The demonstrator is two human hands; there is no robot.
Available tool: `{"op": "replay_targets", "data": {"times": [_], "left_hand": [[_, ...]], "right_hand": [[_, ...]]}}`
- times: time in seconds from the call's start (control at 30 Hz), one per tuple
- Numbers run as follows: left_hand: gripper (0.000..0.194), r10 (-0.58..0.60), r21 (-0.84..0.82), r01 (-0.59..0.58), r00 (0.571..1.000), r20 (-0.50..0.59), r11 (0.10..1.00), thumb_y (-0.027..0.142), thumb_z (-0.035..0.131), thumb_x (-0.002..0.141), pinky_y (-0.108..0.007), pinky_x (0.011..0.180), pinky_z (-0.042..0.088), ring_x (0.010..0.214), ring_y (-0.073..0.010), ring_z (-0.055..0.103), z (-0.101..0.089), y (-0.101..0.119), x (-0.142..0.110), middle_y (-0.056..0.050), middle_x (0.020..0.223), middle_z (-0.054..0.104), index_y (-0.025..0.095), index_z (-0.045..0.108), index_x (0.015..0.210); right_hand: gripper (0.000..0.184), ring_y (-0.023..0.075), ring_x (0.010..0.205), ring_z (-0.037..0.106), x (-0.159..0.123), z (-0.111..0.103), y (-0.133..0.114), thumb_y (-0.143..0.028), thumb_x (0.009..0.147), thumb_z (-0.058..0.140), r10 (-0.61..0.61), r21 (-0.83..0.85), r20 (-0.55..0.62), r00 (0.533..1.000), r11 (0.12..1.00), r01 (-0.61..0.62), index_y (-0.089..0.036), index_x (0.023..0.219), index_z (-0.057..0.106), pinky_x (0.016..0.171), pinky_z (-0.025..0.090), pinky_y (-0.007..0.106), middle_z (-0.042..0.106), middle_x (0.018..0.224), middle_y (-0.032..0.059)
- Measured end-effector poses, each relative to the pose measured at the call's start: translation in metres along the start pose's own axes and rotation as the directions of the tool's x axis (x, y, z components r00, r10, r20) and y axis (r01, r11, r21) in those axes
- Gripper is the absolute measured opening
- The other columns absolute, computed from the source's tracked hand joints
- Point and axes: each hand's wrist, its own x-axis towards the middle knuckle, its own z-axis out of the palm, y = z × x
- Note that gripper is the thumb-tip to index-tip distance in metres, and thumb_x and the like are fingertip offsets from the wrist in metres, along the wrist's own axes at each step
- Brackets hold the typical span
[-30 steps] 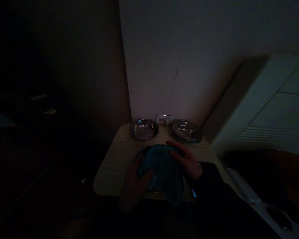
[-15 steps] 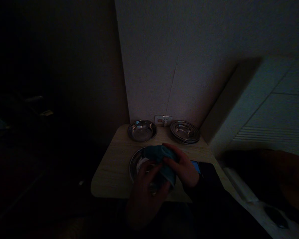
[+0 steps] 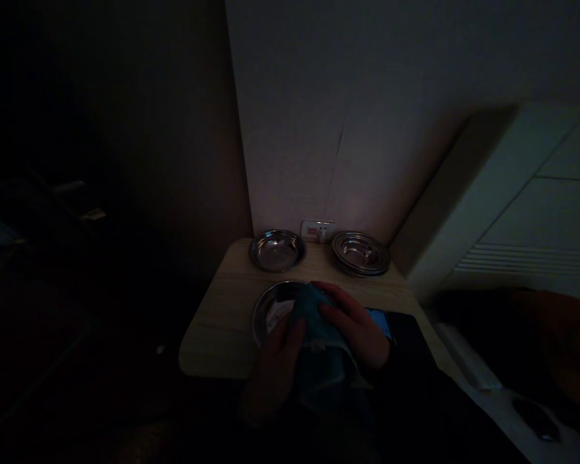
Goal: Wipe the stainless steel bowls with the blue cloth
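A teal cloth (image 3: pixel 318 320) is bunched between both hands over the near right part of a shiny metal bowl (image 3: pixel 265 314). My left hand (image 3: pixel 274 366) has its fingers closed on the cloth's left side. From the right, my right hand (image 3: pixel 355 320) grips the cloth with fingers wrapped over its top. The cloth's lower end hangs down past the table's front edge. Cloth and hands hide the bowl's right and near sides. The scene is very dark, so the fingertips are partly lost in shadow.
On the small wooden table (image 3: pixel 212 328), a metal bowl (image 3: pixel 277 251) stands back left and stacked metal bowls (image 3: pixel 361 253) back right. Behind them is a wall socket (image 3: pixel 318 231) with a plug. A phone with a lit screen (image 3: pixel 379 322) lies beside my right wrist.
The cloth was spread wide, then folded up, and now hangs lower between my hands. My left hand opened its fingers over the bowl, then closed on the cloth again.
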Motion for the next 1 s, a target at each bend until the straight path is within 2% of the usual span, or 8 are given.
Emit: {"op": "replay_targets", "data": {"times": [0.23, 0.37, 0.47, 0.57, 0.63, 0.73, 0.87, 1.0], "left_hand": [[0.041, 0.0, -0.027, -0.01, 0.942, -0.337, 1.0, 0.041, 0.043, 0.082, -0.036, 0.086, 0.045, 0.1, -0.0227, 0.058, 0.009, 0.0, 0.0, -0.008, 0.112, 0.062, 0.017, 0.055, 0.113], [0.032, -0.016, -0.004, 0.016, 0.964, -0.266, 1.0, 0.037, 0.043, 0.082, -0.037, 0.087, 0.044, 0.098, -0.0221, 0.058, 0.025, -0.001, -0.003, -0.007, 0.107, 0.063, 0.02, 0.06, 0.103], [0.034, 0.142, 0.041, -0.136, 0.957, -0.254, 0.99, 0.037, 0.043, 0.082, -0.034, 0.089, 0.043, 0.102, -0.02, 0.055, 0.011, -0.01, 0.003, -0.008, 0.115, 0.058, 0.02, 0.057, 0.108], [0.04, 0.147, 0.147, -0.094, 0.901, -0.409, 0.985, 0.042, 0.044, 0.081, -0.033, 0.081, 0.047, 0.093, -0.0198, 0.058, -0.02, -0.026, 0.016, -0.011, 0.109, 0.059, 0.016, 0.055, 0.109], [0.043, 0.134, 0.201, -0.033, 0.848, -0.513, 0.979, 0.044, 0.041, 0.082, -0.032, 0.077, 0.047, 0.09, -0.02, 0.059, -0.039, -0.039, 0.025, -0.012, 0.109, 0.059, 0.015, 0.054, 0.111], [0.043, 0.018, 0.18, 0.07, 0.894, -0.447, 0.981, 0.043, 0.038, 0.083, -0.033, 0.082, 0.046, 0.094, -0.0214, 0.059, -0.049, -0.057, 0.037, -0.013, 0.108, 0.061, 0.014, 0.055, 0.11], [0.041, -0.041, 0.16, 0.097, 0.947, -0.318, 0.982, 0.039, 0.034, 0.085, -0.035, 0.09, 0.042, 0.103, -0.0227, 0.056, -0.04, -0.073, 0.045, -0.013, 0.111, 0.062, 0.013, 0.055, 0.11], [0.042, -0.002, 0.128, 0.038, 0.963, -0.268, 0.991, 0.036, 0.031, 0.087, -0.034, 0.092, 0.041, 0.107, -0.02, 0.055, -0.031, -0.084, 0.047, -0.01, 0.117, 0.059, 0.016, 0.052, 0.116]], "right_hand": [[0.06, 0.0205, 0.112, 0.051, -0.007, 0.0, 0.02, -0.044, 0.077, 0.057, 0.048, 0.062, 0.115, 0.992, 0.997, -0.056, -0.027, 0.131, 0.036, 0.095, 0.041, 0.04, 0.05, 0.129, 0.0065], [0.049, 0.022, 0.112, 0.05, -0.007, 0.0, 0.025, -0.042, 0.076, 0.058, 0.007, -0.043, 0.013, 1.0, 0.999, -0.007, -0.024, 0.121, 0.048, 0.096, 0.039, 0.039, 0.054, 0.124, 0.0053], [0.041, 0.0223, 0.103, 0.056, 0.0, -0.01, 0.024, -0.039, 0.077, 0.056, -0.013, -0.114, -0.013, 1.0, 0.993, 0.012, -0.021, 0.114, 0.054, 0.09, 0.044, 0.039, 0.061, 0.114, 0.0058], [0.04, 0.0233, 0.101, 0.057, 0.009, -0.028, 0.021, -0.038, 0.076, 0.056, -0.128, -0.333, -0.121, 0.984, 0.939, 0.081, -0.021, 0.113, 0.055, 0.088, 0.045, 0.039, 0.061, 0.112, 0.0061], [0.041, 0.0237, 0.103, 0.056, 0.014, -0.035, 0.019, -0.037, 0.078, 0.053, -0.267, -0.536, -0.161, 0.95, 0.832, 0.143, -0.022, 0.117, 0.053, 0.089, 0.044, 0.04, 0.06, 0.114, 0.0065], [0.041, 0.0251, 0.106, 0.053, 0.024, -0.029, 0.017, -0.03, 0.081, 0.048, -0.349, -0.808, 0.025, 0.937, 0.544, 0.225, -0.023, 0.121, 0.05, 0.089, 0.043, 0.04, 0.056, 0.118, 0.0089], [0.04, 0.0279, 0.098, 0.055, 0.04, 0.005, 0.03, -0.02, 0.082, 0.045, 0.006, -0.951, 0.258, 0.966, 0.177, 0.253, -0.024, 0.121, 0.051, 0.077, 0.046, 0.039, 0.058, 0.113, 0.0116], [0.038, 0.0265, 0.093, 0.056, 0.058, 0.033, 0.056, -0.018, 0.085, 0.038, 0.165, -0.975, 0.214, 0.963, 0.095, 0.2, -0.022, 0.121, 0.049, 0.071, 0.046, 0.036, 0.059, 0.104, 0.0143]]}}
